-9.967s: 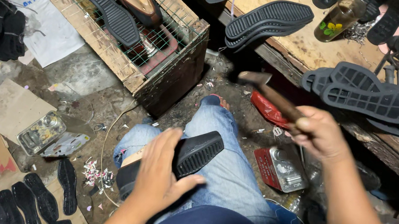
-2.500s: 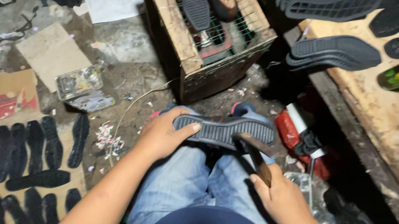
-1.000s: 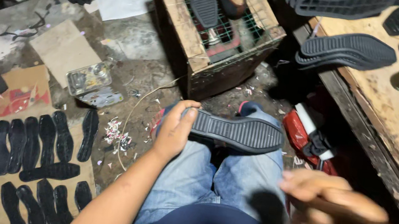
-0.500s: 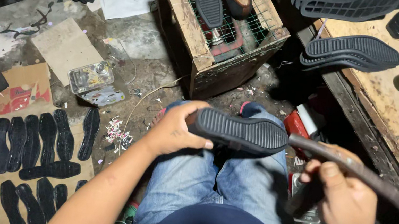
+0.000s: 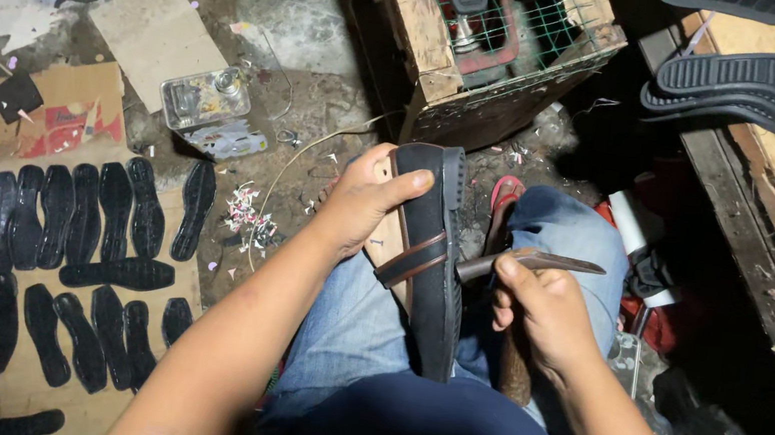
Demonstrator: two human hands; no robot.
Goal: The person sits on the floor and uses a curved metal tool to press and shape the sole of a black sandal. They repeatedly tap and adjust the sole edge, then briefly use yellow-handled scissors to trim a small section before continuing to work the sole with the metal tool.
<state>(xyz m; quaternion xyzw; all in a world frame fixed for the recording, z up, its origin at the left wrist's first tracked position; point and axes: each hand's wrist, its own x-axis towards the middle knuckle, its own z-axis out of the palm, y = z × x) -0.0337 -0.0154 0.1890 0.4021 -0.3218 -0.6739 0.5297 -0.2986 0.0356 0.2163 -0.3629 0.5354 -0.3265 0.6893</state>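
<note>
Sandal [image 5: 433, 254]: looks light, sole stiff-flexible, strap soft; I'd grip its edge.
Left hand [image 5: 365, 199]: fingers clamp the toe.
Right hand [image 5: 546, 311]: fingers wrap a tool [image 5: 533, 261].

The left hand [image 5: 364, 202] grips a black sandal [image 5: 431, 254] standing on edge across the person's lap, its brown strap showing. The right hand [image 5: 546, 311] holds a metal tool [image 5: 528, 263] whose tip touches the sandal's sole edge. Black soles [image 5: 89, 256] lie on floor cardboard.
</note>
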